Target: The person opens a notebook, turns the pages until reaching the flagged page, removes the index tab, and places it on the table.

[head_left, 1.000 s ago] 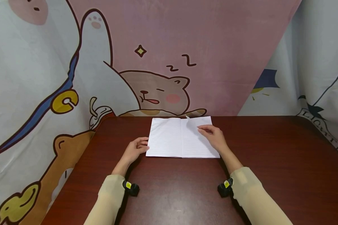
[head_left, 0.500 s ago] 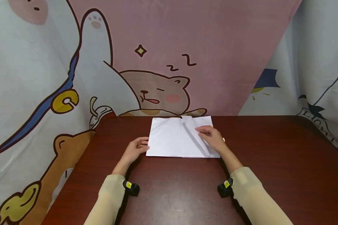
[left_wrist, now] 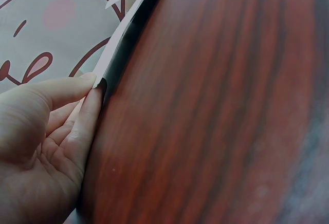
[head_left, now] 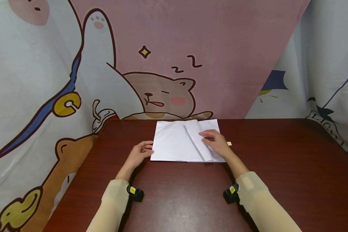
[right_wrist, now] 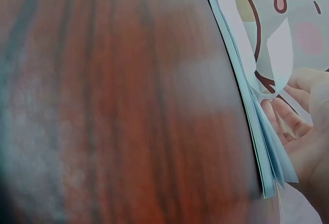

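Observation:
An open lined notebook (head_left: pixel 169 141) lies at the table's far edge. My left hand (head_left: pixel 140 154) grips its left edge; in the left wrist view, the thumb (left_wrist: pixel 72 88) is on top and fingers are below. At the right half, my right hand (head_left: pixel 217 141) holds a lifted page (head_left: pixel 196 138) between thumb and fingers. This page curls up and leans over toward the left, and the right wrist view shows its raised flap (right_wrist: pixel 280 54) in front of the fingers. The notebook's layered edge (right_wrist: pixel 239 90) rests on the table there.
The dark red-brown wooden table (head_left: pixel 174 196) extends in front and to both sides. A cloth with cartoon animals (head_left: pixel 220 58) hangs directly behind it. A small pale tab (head_left: pixel 229 143) shows just right of my right hand.
The right-hand page has lifted and curled over to the left. My right hand has shifted slightly left, and a pale tab has come into view beside it. The left hand stays put.

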Available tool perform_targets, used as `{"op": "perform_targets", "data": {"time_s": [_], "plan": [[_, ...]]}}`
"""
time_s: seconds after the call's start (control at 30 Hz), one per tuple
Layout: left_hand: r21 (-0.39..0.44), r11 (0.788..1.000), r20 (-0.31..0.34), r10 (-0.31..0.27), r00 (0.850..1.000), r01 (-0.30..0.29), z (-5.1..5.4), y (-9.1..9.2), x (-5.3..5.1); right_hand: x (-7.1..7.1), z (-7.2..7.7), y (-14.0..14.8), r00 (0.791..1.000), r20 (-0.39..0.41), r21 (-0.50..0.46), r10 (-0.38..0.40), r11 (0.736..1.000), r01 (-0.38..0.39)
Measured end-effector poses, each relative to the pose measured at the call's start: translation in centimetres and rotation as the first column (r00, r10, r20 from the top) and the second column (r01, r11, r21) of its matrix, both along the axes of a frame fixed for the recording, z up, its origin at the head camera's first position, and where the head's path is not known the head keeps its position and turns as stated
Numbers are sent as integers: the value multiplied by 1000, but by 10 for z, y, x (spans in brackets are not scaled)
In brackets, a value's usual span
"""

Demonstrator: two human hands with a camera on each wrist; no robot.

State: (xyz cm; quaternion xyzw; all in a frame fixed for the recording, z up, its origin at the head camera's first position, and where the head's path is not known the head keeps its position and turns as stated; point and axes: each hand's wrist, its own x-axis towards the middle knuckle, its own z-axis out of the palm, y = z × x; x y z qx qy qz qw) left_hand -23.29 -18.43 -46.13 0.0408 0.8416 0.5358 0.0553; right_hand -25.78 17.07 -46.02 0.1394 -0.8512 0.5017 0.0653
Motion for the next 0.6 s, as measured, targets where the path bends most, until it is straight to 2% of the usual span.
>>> {"op": "perform_targets", "data": {"time_s": [0.03,0.2,0.6], "plan": [[-1,1000,0,1,1000,-1,0,0,0,-4,-5,1,1000,-4,5,1,1000,-1],[-2,1000,4,5,1000,-5,0,0,0,-4,-4,1,1000,-23,25,8,1000,-7],[-5,1000,10,6,1000,-6,0,0,0,0,-1,-5,1000,-11,73,-14,997,14]]}}
